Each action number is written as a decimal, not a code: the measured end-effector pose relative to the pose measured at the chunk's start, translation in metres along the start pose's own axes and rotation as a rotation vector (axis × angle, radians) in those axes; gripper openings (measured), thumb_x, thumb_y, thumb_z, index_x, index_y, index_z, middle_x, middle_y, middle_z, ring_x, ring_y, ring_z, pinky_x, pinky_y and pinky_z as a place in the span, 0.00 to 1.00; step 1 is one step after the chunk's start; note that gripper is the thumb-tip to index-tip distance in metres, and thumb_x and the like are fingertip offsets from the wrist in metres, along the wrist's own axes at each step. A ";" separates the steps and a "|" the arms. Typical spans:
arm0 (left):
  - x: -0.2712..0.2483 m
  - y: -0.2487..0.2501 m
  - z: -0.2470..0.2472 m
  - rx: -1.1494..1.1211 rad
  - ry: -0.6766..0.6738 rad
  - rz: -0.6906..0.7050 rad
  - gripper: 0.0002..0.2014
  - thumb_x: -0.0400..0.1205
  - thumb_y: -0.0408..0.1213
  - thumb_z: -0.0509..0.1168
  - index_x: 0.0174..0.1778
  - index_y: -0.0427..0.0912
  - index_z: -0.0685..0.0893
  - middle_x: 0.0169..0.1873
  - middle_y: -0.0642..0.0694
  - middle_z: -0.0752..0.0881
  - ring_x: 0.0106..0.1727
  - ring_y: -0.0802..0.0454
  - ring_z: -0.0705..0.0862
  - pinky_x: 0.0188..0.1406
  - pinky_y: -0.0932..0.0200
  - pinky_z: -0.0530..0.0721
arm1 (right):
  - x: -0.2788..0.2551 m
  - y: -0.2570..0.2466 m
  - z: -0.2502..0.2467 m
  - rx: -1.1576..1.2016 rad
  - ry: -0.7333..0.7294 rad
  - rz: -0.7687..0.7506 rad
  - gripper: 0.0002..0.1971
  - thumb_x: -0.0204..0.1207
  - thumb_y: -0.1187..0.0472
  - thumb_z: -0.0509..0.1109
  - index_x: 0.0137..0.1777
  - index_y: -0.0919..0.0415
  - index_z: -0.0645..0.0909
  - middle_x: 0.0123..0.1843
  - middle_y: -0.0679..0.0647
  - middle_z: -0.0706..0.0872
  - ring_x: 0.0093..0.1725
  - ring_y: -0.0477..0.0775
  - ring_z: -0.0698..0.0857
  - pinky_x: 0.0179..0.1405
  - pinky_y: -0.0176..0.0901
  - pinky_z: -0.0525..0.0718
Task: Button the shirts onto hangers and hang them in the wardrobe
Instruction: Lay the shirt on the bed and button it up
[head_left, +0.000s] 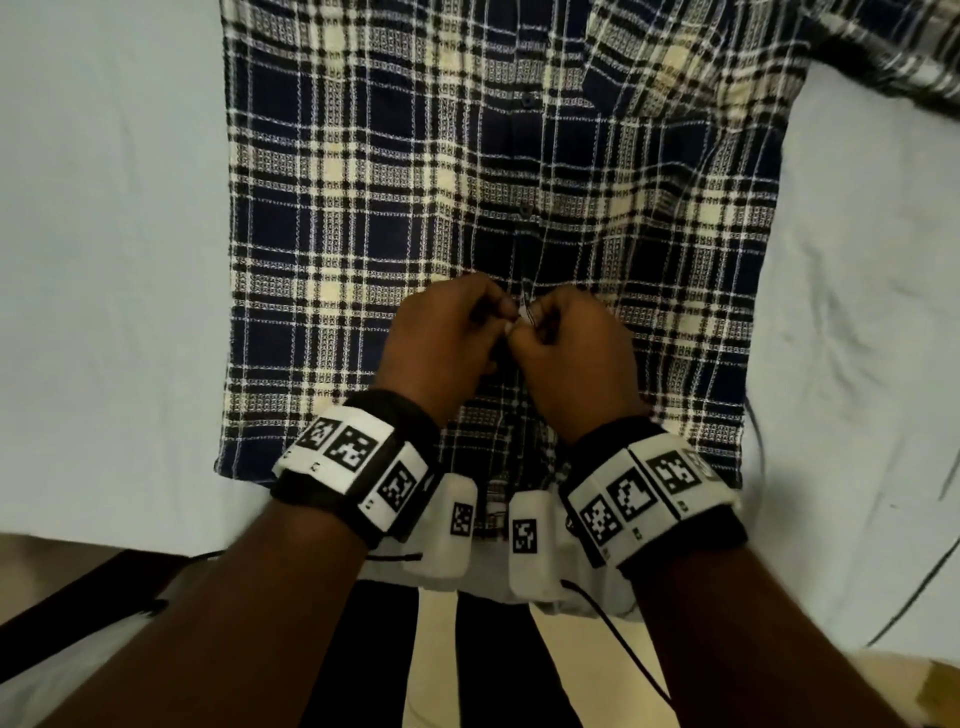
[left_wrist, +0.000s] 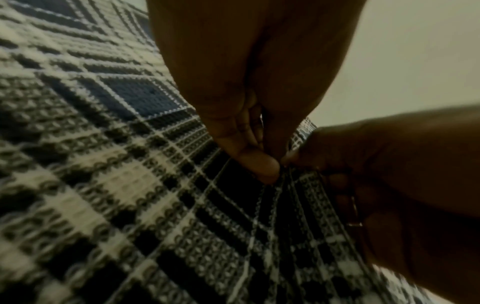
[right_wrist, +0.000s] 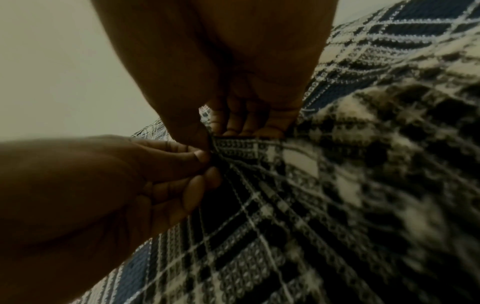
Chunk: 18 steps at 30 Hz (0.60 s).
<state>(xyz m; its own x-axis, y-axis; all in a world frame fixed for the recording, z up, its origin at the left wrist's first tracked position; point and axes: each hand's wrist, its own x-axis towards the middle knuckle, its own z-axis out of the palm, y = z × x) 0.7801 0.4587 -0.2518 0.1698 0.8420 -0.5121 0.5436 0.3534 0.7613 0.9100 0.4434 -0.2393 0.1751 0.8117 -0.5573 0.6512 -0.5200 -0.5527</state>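
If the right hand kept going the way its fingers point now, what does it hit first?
Most likely the left hand: the right hand pinches the plaid shirt placket with fingertips aimed left, nearly touching the left hand's fingertips. Any gap between them can't be judged.

left hand (head_left: 441, 338), right hand (head_left: 574, 345), fingers seemingly pinched together

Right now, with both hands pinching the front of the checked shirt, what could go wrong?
1. Both hands, left and right, pinch the shirt front in one tight spot; the button itself is hidden, so it may slip back out unnoticed.
2. The shirt's bottom edge lies at the bed edge, under the wrists; a pull toward the body could drag it off.
3. No hanger is visible, so whether one sits inside cannot be confirmed.
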 end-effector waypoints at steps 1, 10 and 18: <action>-0.001 -0.001 -0.002 -0.085 -0.013 -0.050 0.06 0.83 0.27 0.69 0.48 0.44 0.86 0.41 0.50 0.89 0.35 0.60 0.89 0.34 0.66 0.88 | -0.001 0.000 0.002 0.033 0.011 0.001 0.05 0.80 0.58 0.72 0.43 0.55 0.80 0.37 0.45 0.83 0.34 0.39 0.80 0.29 0.33 0.72; -0.002 -0.014 -0.004 -0.288 0.026 -0.093 0.08 0.81 0.22 0.71 0.45 0.40 0.87 0.34 0.47 0.89 0.31 0.62 0.89 0.30 0.69 0.85 | -0.005 0.002 0.010 0.078 0.070 -0.031 0.07 0.79 0.62 0.72 0.40 0.52 0.80 0.33 0.42 0.82 0.31 0.35 0.79 0.26 0.21 0.72; -0.002 -0.017 -0.003 -0.332 0.016 -0.050 0.05 0.79 0.22 0.73 0.47 0.35 0.88 0.37 0.42 0.90 0.37 0.54 0.92 0.36 0.65 0.89 | -0.003 0.005 0.006 0.041 0.110 -0.061 0.03 0.78 0.62 0.74 0.44 0.54 0.86 0.37 0.41 0.85 0.36 0.35 0.83 0.31 0.18 0.75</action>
<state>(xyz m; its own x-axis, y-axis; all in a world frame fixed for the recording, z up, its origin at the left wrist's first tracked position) 0.7681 0.4525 -0.2625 0.1354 0.8258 -0.5475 0.2530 0.5055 0.8249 0.9083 0.4368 -0.2442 0.2174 0.8654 -0.4514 0.6327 -0.4771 -0.6100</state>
